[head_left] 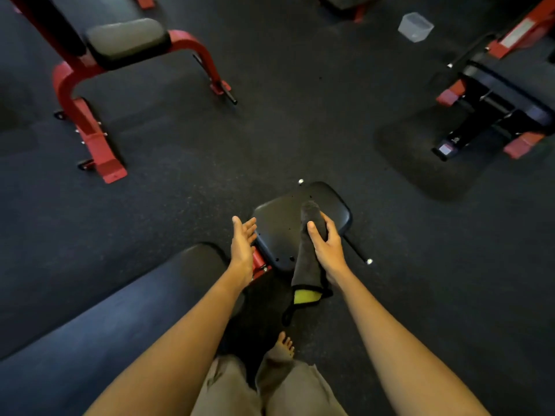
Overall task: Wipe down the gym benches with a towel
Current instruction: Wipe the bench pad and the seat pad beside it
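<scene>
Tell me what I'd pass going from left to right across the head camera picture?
Red-framed bench → left hand, open → right hand gripping the towel → clear plastic tub on the floor → black bench at the right edge.

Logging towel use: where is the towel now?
Head view, lower centre: the right hand grips the towel over the seat pad, right of the left hand.

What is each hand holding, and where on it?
Right hand grips the dark towel around its upper half, thumb across the front; the yellow-patched end hangs below. Left hand is open, holding nothing.
</scene>
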`<state>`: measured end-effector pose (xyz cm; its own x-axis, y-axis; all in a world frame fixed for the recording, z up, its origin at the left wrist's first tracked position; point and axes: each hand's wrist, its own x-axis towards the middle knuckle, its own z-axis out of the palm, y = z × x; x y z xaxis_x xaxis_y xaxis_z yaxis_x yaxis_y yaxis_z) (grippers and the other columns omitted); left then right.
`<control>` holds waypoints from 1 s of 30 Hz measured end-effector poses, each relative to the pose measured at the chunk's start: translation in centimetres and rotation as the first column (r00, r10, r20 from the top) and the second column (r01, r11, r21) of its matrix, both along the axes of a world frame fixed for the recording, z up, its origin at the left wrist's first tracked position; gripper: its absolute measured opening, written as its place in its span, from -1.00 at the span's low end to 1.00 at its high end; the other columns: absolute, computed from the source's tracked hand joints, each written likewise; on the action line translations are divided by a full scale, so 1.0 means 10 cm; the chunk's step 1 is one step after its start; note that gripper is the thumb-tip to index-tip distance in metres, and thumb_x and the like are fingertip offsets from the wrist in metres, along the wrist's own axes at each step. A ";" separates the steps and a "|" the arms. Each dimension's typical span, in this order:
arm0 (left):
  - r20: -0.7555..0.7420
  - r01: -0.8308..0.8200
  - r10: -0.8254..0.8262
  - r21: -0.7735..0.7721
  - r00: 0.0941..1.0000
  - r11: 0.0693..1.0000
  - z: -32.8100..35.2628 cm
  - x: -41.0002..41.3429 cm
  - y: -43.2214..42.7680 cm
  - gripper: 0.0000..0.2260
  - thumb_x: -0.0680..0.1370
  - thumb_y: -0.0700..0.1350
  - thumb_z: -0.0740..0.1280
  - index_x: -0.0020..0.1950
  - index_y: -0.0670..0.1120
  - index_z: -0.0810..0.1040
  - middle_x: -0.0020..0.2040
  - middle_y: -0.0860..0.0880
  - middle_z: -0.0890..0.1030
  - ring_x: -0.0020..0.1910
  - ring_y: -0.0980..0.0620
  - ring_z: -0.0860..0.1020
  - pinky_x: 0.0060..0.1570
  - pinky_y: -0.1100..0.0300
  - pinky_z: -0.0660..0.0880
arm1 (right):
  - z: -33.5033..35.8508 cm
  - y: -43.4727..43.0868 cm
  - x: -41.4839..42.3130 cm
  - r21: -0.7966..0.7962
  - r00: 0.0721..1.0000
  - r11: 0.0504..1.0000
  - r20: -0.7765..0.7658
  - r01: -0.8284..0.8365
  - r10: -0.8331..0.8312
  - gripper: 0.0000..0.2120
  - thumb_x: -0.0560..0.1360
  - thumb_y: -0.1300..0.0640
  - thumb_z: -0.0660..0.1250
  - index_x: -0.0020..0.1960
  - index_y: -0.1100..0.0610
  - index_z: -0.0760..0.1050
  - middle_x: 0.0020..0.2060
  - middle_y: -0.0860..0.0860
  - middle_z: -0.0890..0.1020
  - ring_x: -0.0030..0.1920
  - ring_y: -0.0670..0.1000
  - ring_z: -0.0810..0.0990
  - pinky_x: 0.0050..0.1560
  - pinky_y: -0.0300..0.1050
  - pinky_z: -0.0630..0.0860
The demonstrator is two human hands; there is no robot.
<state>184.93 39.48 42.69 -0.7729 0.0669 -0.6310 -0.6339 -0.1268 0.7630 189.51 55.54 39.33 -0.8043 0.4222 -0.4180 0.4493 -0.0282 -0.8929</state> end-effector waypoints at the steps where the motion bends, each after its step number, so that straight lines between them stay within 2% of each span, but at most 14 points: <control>1: 0.008 0.003 -0.003 -0.010 1.000 1.000 -0.03 -0.01 0.03 -0.45 0.65 0.16 -0.15 0.42 -0.13 0.36 0.43 -0.13 0.36 0.42 -0.07 0.30 0.39 0.04 0.17 | -0.04 0.04 -0.04 0.009 1.000 1.000 0.012 -0.016 0.015 -0.44 0.47 -0.22 0.34 0.41 -0.12 0.32 0.35 0.00 0.43 0.33 0.00 0.44 0.34 0.12 0.43; 4: 0.047 0.015 -0.012 -0.054 0.999 0.998 -0.19 -0.12 0.06 -0.45 0.65 0.15 -0.14 0.42 -0.15 0.36 0.41 -0.13 0.38 0.40 -0.07 0.32 0.25 0.13 0.24 | -0.16 0.07 -0.20 0.037 0.997 0.997 0.039 -0.066 0.064 -0.43 0.50 -0.16 0.34 0.45 -0.05 0.30 0.38 0.00 0.38 0.36 -0.02 0.39 0.39 0.06 0.37; 9: 0.095 0.022 -0.008 -0.147 0.995 0.989 -0.57 -0.35 0.02 -0.45 0.64 0.18 -0.11 0.42 -0.11 0.37 0.41 -0.13 0.38 0.37 -0.07 0.34 0.31 0.04 0.24 | -0.42 0.04 -0.48 0.105 0.975 0.972 0.093 -0.211 0.202 -0.45 0.56 -0.02 0.32 0.49 0.05 0.25 0.40 0.04 0.31 0.40 -0.01 0.32 0.42 -0.07 0.29; 12: 0.116 0.076 -0.049 -0.244 0.992 0.967 -0.83 -0.47 -0.01 -0.51 0.64 0.17 -0.05 0.41 -0.05 0.40 0.36 -0.07 0.42 0.27 -0.02 0.41 0.23 0.09 0.30 | -0.66 -0.02 -0.68 0.233 0.932 0.904 0.136 -0.360 0.336 -0.44 0.57 0.00 0.31 0.50 0.07 0.23 0.46 0.09 0.24 0.47 0.03 0.22 0.39 -0.20 0.17; 14: 0.097 0.120 -0.093 -0.336 0.991 0.934 -1.03 -0.55 -0.04 -0.56 0.64 0.14 0.00 0.39 -0.04 0.40 0.36 -0.05 0.41 0.25 0.03 0.40 0.27 0.09 0.30 | -0.83 -0.09 -0.84 0.305 0.883 0.829 0.181 -0.468 0.432 -0.43 0.57 -0.04 0.30 0.51 0.02 0.21 0.50 0.09 0.16 0.50 0.09 0.16 0.42 -0.09 0.15; 16: 0.027 0.207 -0.228 -0.535 0.973 0.819 -1.22 -0.60 -0.10 -0.57 0.65 0.10 0.04 0.42 -0.09 0.37 0.42 -0.07 0.36 0.34 0.02 0.35 0.36 0.07 0.24 | -0.96 -0.18 -0.97 0.405 0.794 0.684 0.268 -0.607 0.546 -0.43 0.57 -0.13 0.24 0.53 -0.08 0.16 0.54 0.05 0.06 0.48 0.17 0.15 0.40 0.16 0.21; 18: -0.005 0.256 -0.379 -0.729 0.925 0.635 -1.47 -0.64 -0.21 -0.59 0.65 0.04 0.08 0.42 -0.12 0.36 0.47 -0.09 0.30 0.44 -0.01 0.24 0.42 0.06 0.14 | -1.15 -0.27 -1.09 0.554 0.654 0.398 0.404 -0.731 0.640 -0.42 0.59 -0.19 0.16 0.55 -0.15 0.07 0.56 0.03 -0.04 0.46 0.23 0.14 0.33 0.27 0.24; 20: 0.044 0.288 -0.482 -0.847 0.875 0.446 -1.78 -0.65 -0.34 -0.60 0.63 -0.01 0.15 0.43 -0.15 0.33 0.50 -0.12 0.23 0.49 -0.05 0.16 0.45 0.04 0.06 | -1.43 -0.34 -1.15 0.603 0.507 0.101 0.554 -0.791 0.660 -0.42 0.60 -0.18 0.13 0.55 -0.20 -0.01 0.57 0.01 -0.12 0.48 0.27 0.10 0.33 0.31 0.20; 22: 0.121 0.316 -0.535 -0.903 0.836 0.290 -2.07 -0.61 -0.44 -0.55 0.61 -0.07 0.19 0.48 -0.17 0.25 0.54 -0.15 0.12 0.52 -0.08 0.05 0.47 0.04 -0.08 | -1.77 -0.37 -1.10 0.581 0.406 -0.075 0.651 -0.811 0.642 -0.40 0.61 -0.12 0.16 0.55 -0.21 -0.05 0.57 -0.01 -0.16 0.51 0.31 0.01 0.36 0.40 0.11; 24: 0.168 0.326 -0.549 -0.923 0.819 0.203 -2.35 -0.54 -0.54 -0.49 0.60 -0.10 0.18 0.51 -0.20 0.15 0.55 -0.16 0.01 0.53 -0.10 -0.06 0.46 0.04 -0.18 | -2.07 -0.37 -1.01 0.640 0.422 -0.151 0.646 -0.754 0.636 -0.40 0.58 -0.11 0.20 0.55 -0.19 0.04 0.58 -0.01 -0.05 0.50 0.35 0.05 0.33 0.49 0.08; 26: 0.225 0.364 -0.566 -0.920 0.793 0.144 -2.52 -0.44 -0.62 -0.46 0.61 -0.09 0.16 0.53 -0.22 0.08 0.55 -0.16 -0.04 0.53 -0.10 -0.10 0.46 0.03 -0.20 | -2.17 -0.36 -0.99 0.703 0.462 -0.169 0.609 -0.691 0.644 -0.44 0.55 -0.17 0.17 0.53 -0.16 0.16 0.56 0.00 0.08 0.47 0.37 0.13 0.29 0.52 0.10; 30: 0.265 0.370 -0.571 -0.926 0.777 0.074 -2.73 -0.35 -0.64 -0.44 0.58 -0.06 0.13 0.52 -0.25 0.08 0.54 -0.20 0.03 0.52 -0.13 -0.01 0.44 0.08 -0.26 | -2.30 -0.42 -1.42 0.742 0.358 -0.282 0.574 -0.608 0.736 -0.48 0.48 -0.23 0.22 0.38 -0.08 0.43 0.53 0.03 0.22 0.44 0.40 0.19 0.25 0.55 0.12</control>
<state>181.42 33.12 15.35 -0.8971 -0.0700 -0.4363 -0.1513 0.9764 0.1544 175.28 51.37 16.35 -0.8411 -0.4546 -0.2931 -0.4546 0.8878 -0.0725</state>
